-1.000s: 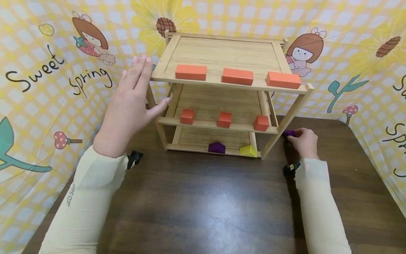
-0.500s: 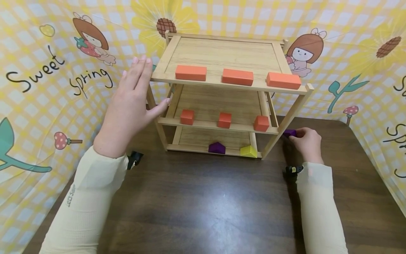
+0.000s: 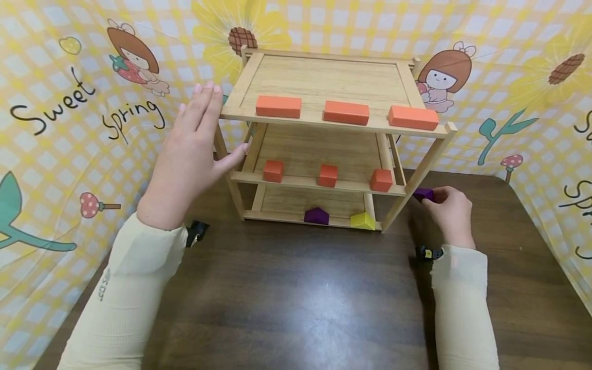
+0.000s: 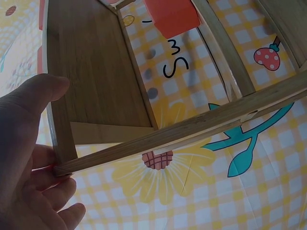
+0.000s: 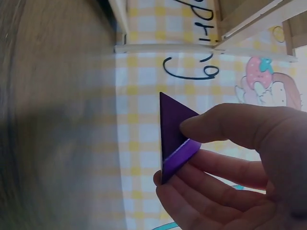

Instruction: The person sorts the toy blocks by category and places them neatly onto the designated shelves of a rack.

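In the head view, my left hand [image 3: 185,154] holds the left front corner of a three-tier wooden shelf rack [image 3: 333,77], fingers along its side and thumb across the front post. The left wrist view shows that thumb and fingers on either side of the corner. To the right of the rack, my right hand [image 3: 449,213] pinches a purple triangular block [image 5: 180,129] between thumb and fingertips. Along the bottom tier's front edge sit another purple triangular block [image 3: 316,216] and a yellow triangular block [image 3: 362,221].
Orange rectangular blocks [image 3: 346,112] line the top tier's front edge. Small red-orange blocks [image 3: 328,176] stand along the middle tier. The rack stands on a dark wood table [image 3: 277,288], with a yellow checked cloth [image 3: 46,154] hanging around the back and sides.
My right hand has shifted slightly rightward and toward me with the purple triangular block, more of which shows now. My left hand and the rack stay in place.
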Tool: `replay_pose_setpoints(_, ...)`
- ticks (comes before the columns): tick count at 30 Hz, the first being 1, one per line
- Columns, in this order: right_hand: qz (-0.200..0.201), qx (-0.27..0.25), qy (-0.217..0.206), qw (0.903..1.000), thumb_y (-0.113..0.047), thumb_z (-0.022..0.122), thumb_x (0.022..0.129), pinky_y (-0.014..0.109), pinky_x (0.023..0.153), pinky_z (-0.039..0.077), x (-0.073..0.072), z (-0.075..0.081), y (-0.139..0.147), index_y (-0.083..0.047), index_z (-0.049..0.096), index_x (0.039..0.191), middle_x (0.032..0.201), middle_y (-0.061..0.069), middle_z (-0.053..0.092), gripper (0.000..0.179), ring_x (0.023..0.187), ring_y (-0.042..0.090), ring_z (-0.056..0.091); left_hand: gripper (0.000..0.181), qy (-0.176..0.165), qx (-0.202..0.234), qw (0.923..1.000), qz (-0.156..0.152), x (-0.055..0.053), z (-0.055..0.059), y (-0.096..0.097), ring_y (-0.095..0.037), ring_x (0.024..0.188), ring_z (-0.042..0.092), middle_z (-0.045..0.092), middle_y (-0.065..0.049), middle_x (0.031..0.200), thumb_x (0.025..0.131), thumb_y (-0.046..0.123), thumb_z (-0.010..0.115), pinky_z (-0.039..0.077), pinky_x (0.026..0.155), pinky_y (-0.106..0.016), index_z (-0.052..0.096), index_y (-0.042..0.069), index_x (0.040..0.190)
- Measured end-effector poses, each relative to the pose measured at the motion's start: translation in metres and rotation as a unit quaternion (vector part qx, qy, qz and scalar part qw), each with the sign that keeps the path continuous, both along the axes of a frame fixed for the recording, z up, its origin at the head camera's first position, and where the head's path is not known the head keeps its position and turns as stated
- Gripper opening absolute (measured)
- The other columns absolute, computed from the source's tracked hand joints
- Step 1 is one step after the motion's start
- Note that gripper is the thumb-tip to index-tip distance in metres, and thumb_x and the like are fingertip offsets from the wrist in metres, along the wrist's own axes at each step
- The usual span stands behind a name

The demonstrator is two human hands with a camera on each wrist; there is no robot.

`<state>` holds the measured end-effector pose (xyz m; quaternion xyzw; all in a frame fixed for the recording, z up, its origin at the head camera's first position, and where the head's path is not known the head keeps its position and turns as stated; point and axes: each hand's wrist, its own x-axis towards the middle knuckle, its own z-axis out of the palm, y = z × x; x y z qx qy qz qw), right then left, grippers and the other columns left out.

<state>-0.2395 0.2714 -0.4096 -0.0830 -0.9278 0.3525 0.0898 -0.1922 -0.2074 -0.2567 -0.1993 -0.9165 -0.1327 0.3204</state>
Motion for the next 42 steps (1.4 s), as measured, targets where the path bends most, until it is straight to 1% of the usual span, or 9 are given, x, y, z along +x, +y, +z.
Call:
replay_pose_setpoints(6,0.011,-0.01,0.011,0.9998,-0.013,0.067,0.094,0.053,0.094,0.048,0.005,0.007,-0.005,0.013,0.062,0.127,0.119,0.033,0.065,0.042,0.108,0.044,0.062,0.086,-0.002,0.002,1.0,0.0,-0.001,0.0,0.0,-0.035,0.152,0.025,0.033,-0.022,0.16,0.091,0.03,0.077,0.022,0.121,-0.055,0.032,-0.002,0.157)
replay_pose_setpoints(11,0.016,-0.007,0.021,0.9996,-0.011,0.066,0.093,0.049,0.091,0.049,0.01,0.015,-0.008,0.012,0.064,0.124,0.116,0.032,0.067,0.04,0.106,0.042,0.063,0.086,-0.003,-0.001,1.0,0.001,-0.001,0.0,0.0,-0.035,0.152,0.025,0.033,-0.022,0.16,0.091,0.031,0.077,0.022,0.121,-0.056,0.032,-0.002,0.157)
replay_pose_setpoints(15,0.018,0.002,0.024,0.9996,-0.012,0.066,0.093,0.049,0.09,0.049,0.015,0.021,-0.01,0.012,0.064,0.123,0.114,0.031,0.067,0.038,0.104,0.041,0.064,0.086,-0.003,-0.001,1.0,0.001,-0.001,0.0,0.0,-0.035,0.152,0.025,0.034,-0.022,0.16,0.091,0.031,0.077,0.022,0.121,-0.056,0.032,-0.002,0.157)
replay_pose_setpoints(23,0.04,0.025,0.021,0.9987,-0.013,0.068,0.092,0.052,0.09,0.048,0.023,0.033,-0.011,0.013,0.064,0.121,0.112,0.033,0.067,0.039,0.101,0.044,0.065,0.086,-0.002,-0.002,1.0,0.002,0.0,0.0,0.0,-0.035,0.152,0.024,0.033,-0.022,0.161,0.091,0.03,0.077,0.023,0.12,-0.057,0.032,-0.002,0.157)
replay_pose_setpoints(33,0.062,0.046,0.015,0.9969,-0.014,0.071,0.093,0.046,0.083,0.05,0.033,0.049,-0.012,0.011,0.064,0.121,0.111,0.032,0.069,0.039,0.1,0.043,0.068,0.086,-0.004,-0.002,1.0,-0.001,-0.001,0.0,0.0,-0.036,0.151,0.024,0.033,-0.022,0.16,0.09,0.029,0.077,0.023,0.119,-0.058,0.032,-0.003,0.156)
replay_pose_setpoints(35,0.066,0.048,0.011,0.9966,-0.016,0.071,0.093,0.046,0.083,0.05,0.035,0.052,-0.012,0.011,0.064,0.122,0.111,0.031,0.069,0.04,0.1,0.043,0.069,0.086,-0.004,-0.002,1.0,0.0,-0.001,0.0,0.0,-0.035,0.152,0.024,0.033,-0.022,0.161,0.09,0.029,0.077,0.023,0.119,-0.058,0.033,-0.003,0.156)
replay_pose_setpoints(42,0.093,0.059,-0.007,0.994,-0.019,0.072,0.094,0.055,0.086,0.053,0.048,0.067,-0.011,0.01,0.062,0.126,0.115,0.031,0.068,0.044,0.103,0.044,0.069,0.086,-0.005,-0.003,1.0,0.002,-0.001,0.0,0.0,-0.035,0.152,0.023,0.032,-0.022,0.161,0.091,0.029,0.077,0.023,0.12,-0.058,0.032,-0.002,0.157)
